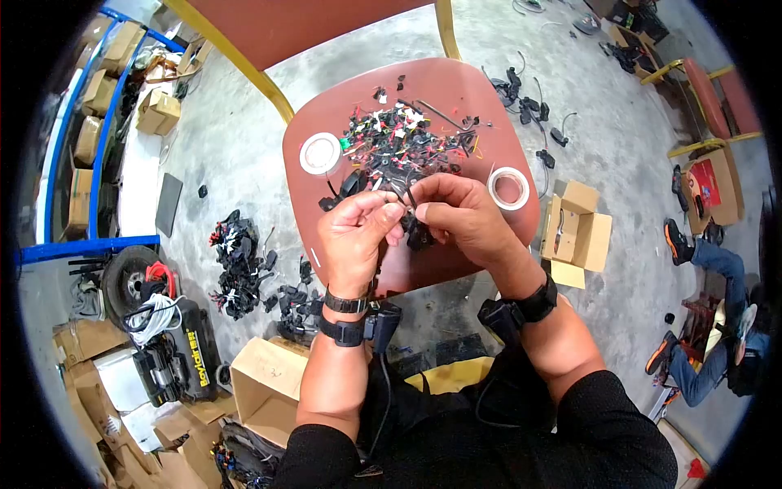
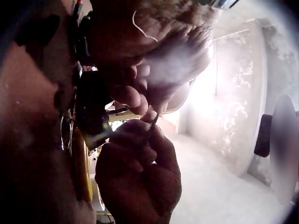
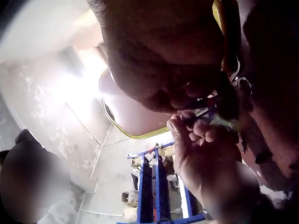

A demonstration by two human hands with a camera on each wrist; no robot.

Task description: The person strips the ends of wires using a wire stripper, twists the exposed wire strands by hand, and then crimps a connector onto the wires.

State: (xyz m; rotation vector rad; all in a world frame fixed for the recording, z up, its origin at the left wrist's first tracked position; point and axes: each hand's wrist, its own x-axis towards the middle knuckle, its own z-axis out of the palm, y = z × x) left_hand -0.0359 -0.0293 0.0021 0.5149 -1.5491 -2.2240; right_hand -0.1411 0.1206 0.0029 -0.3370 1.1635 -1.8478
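Note:
Over the front of a red-brown chair seat (image 1: 489, 106), the left hand (image 1: 355, 236) and right hand (image 1: 464, 216) meet, thumbs and fingers curled in. Between them is a thin dark cable (image 1: 410, 196), pinched by the right hand; the left fingertips pinch its other side. In the left wrist view the dark strand (image 2: 154, 122) runs between the fingertips of both hands. The right wrist view shows it dimly beside the left hand (image 3: 191, 149). Just beyond the hands lies a pile of small black, red and white connector and wire scraps (image 1: 399, 130).
Two white tape rolls (image 1: 320, 153) (image 1: 508, 189) flank the pile. More black parts (image 1: 236, 265) lie on the floor at left, others (image 1: 529, 106) at right. Open cardboard boxes (image 1: 578, 232) (image 1: 269, 383) stand beside the chair. Another person's legs (image 1: 709, 269) show at far right.

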